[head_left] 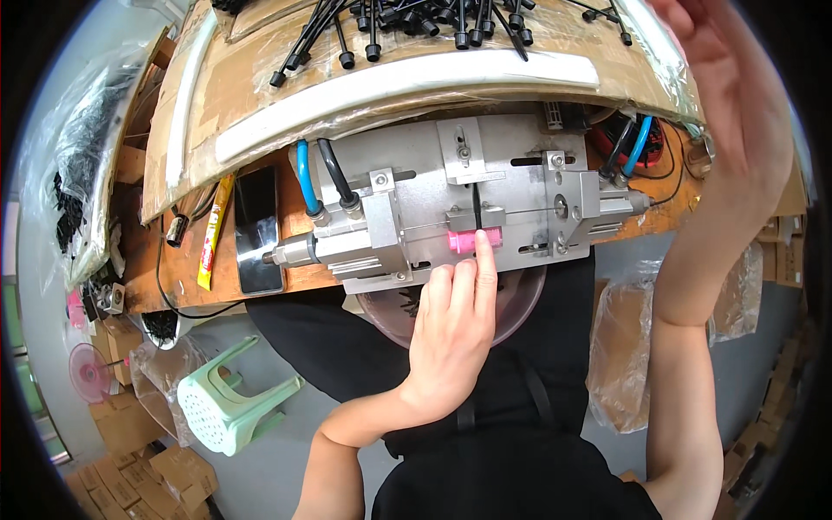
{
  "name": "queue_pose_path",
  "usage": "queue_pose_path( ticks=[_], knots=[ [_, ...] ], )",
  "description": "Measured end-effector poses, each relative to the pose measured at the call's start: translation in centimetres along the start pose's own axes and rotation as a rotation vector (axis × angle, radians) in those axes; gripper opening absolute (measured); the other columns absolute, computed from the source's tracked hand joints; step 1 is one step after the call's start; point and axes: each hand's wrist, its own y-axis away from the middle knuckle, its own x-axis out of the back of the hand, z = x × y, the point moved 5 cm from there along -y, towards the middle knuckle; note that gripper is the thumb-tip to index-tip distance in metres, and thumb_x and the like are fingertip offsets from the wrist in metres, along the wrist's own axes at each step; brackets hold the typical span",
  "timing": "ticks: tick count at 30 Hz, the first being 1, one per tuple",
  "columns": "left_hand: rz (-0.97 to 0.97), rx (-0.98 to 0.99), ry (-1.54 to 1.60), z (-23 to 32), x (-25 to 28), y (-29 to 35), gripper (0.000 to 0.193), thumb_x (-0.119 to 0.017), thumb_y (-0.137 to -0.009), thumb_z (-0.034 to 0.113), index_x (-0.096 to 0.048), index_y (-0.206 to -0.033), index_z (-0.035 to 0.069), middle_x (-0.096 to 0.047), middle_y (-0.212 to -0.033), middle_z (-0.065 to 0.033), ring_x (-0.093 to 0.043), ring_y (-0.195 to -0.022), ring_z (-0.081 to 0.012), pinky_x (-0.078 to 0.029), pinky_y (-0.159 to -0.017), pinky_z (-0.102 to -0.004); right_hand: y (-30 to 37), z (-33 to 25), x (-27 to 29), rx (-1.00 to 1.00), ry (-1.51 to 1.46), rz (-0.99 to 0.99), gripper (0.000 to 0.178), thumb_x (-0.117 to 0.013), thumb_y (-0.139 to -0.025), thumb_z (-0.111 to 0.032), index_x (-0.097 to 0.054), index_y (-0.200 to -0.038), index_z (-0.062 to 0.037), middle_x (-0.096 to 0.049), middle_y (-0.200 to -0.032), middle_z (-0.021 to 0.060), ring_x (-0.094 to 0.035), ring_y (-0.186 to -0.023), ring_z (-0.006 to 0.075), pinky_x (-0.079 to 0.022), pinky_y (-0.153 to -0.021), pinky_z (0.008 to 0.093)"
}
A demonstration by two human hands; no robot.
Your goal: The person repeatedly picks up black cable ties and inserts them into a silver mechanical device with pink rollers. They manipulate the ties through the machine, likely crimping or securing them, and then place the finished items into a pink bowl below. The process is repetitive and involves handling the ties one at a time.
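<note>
My left hand (pixel 455 334) reaches up to the metal fixture (pixel 511 186) in front of me. Its index finger is stretched out, the tip resting on the near end of a thin black rod (pixel 477 204) beside a pink block (pixel 464 242). The other fingers are lightly bent, with nothing seen in them. Raised at the far right, my right hand (pixel 715 87) is partly cut off by the upper edge; whether its fingers hold anything is hidden. Black rods with knob-like ends (pixel 373 39) lie heaped on the cardboard (pixel 251 104) beyond the fixture.
Metal cylinders (pixel 364 238) with blue and black hoses flank the fixture. Left of it lie a phone (pixel 260 230) and a yellow packet (pixel 214 232). A translucent bowl (pixel 520 303) sits below the fixture. A green stool (pixel 212 407) stands on the floor.
</note>
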Motion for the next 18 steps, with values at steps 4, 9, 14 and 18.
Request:
queue_pose_path(
  ticks=[4, 9, 14, 18],
  knots=[
    [-0.008, -0.031, -0.057, 0.2, 0.1, -0.3, 0.067, -0.06, -0.075, 0.0, -0.043, -0.139, -0.01, -0.05, -0.093, -0.0079, -0.05, -0.084, -0.0201, -0.046, -0.075, -0.0288, 4.4, -1.1, -1.0, 0.106, 0.242, 0.084, 0.023, -0.056, -0.1, -0.019, -0.061, -0.112, -0.0002, -0.067, -0.106, 0.015, -0.058, -0.085, 0.0148, -0.046, -0.077, 0.0294],
    [-0.03, -0.033, -0.07, -0.1, -0.2, 0.0, 0.067, -0.059, -0.076, 0.0, -0.042, -0.139, -0.01, -0.05, -0.093, -0.0087, -0.051, -0.086, -0.0214, -0.048, -0.082, -0.0297, 11.8, 0.1, -6.0, 0.108, 0.296, 0.094, 0.024, -0.067, -0.084, 0.007, -0.058, -0.106, 0.004, -0.066, -0.094, 0.0165, -0.065, -0.085, 0.0235, -0.053, -0.074, 0.0311],
    [0.003, -0.074, 0.201, -2.4, 4.0, -2.4, 0.067, -0.06, -0.076, 0.001, -0.044, -0.141, -0.004, -0.052, -0.094, -0.0107, -0.052, -0.09, -0.0248, -0.047, -0.087, -0.0325, 18.6, 3.4, -10.7, -0.015, 0.596, 0.004, 0.055, -0.076, -0.071, 0.012, -0.057, -0.123, 0.0101, -0.067, -0.096, 0.0168, -0.06, -0.067, 0.0206, -0.052, -0.06, 0.0303],
    [0.495, 0.116, 0.015, -10.8, 10.0, -9.5, 0.03, -0.06, -0.087, 0.002, -0.061, -0.117, 0.008, -0.06, -0.102, -0.0134, -0.058, -0.094, -0.0296, -0.046, -0.083, -0.0413, 20.8, 6.0, -12.9, -0.032, 0.7, -0.078, 0.067, -0.076, -0.069, 0.01, -0.052, -0.131, 0.0102, -0.062, -0.082, 0.0126, -0.055, -0.065, 0.0228, -0.048, -0.062, 0.0341]
  ],
)
